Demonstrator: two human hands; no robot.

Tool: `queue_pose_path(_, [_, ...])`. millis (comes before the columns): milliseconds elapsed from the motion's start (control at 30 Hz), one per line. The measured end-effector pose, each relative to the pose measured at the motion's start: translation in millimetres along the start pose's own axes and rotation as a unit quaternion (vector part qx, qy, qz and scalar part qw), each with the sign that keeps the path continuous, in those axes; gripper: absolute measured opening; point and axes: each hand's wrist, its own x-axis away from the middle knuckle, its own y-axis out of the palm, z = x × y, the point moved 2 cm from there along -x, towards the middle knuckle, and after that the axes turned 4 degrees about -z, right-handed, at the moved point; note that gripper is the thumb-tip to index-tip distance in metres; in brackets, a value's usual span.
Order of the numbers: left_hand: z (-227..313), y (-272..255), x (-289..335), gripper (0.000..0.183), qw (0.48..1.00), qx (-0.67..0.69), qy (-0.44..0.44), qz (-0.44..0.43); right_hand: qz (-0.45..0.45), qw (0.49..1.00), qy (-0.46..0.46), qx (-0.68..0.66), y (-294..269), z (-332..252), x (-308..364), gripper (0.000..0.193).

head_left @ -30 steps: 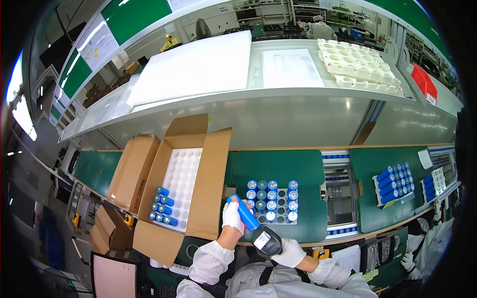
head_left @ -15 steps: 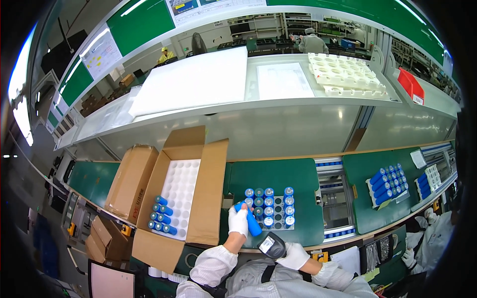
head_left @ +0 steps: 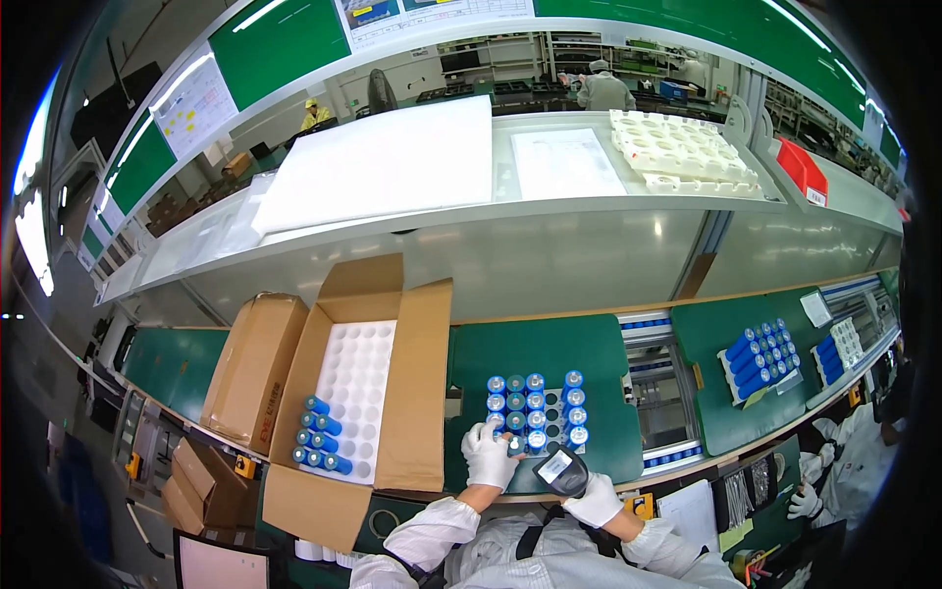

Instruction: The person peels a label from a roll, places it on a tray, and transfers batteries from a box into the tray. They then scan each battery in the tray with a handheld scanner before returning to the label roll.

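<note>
1. While the right white-gloved hand (head_left: 596, 503) is hovering at the bench's near edge, its fingers are wrapping the handle of a black plastic handheld scanner (head_left: 563, 473).
2. Just to the left, the left white-gloved hand (head_left: 488, 459) is pinching a blue, round-topped cylinder (head_left: 515, 447); how firmly, I cannot tell.
3. That cylinder is standing upright at the near end of the second column from the left, in a pale tray with round holes (head_left: 562, 422); the fourth column is showing bare holes.
4. Over on the left, an open brown cardboard box (head_left: 417, 393) is holding a white dimpled insert (head_left: 358, 363), with blue tilted cylinders (head_left: 328, 425) leaning in its near-left corner.
5. Beyond, a long grey metal shelf (head_left: 432, 218) is carrying a thick white sheet (head_left: 383, 162), cream plastic trays (head_left: 677, 147) and a red plastic bin (head_left: 803, 172).
</note>
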Motion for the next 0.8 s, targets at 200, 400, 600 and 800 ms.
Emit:
queue_pose_path(200, [15,-15,-16,0.045,0.994,-0.088,-0.052,-0.044,-0.003,1.0,0.023,0.019,4,1,2,0.025])
queue_pose_path(400, [6,-10,-17,0.043,0.994,-0.08,-0.051,-0.058,0.054,0.998,0.019,0.0,4,-2,1,0.022])
queue_pose_path(600, [5,-48,1,0.037,0.988,0.046,-0.079,-0.122,0.045,0.999,0.011,0.016,18,5,-8,0.023])
queue_pose_path(800, [-49,-209,8,0.02,0.991,0.022,-0.025,0.129,0.073,0.995,0.024,-0.057,19,1,-19,0.024])
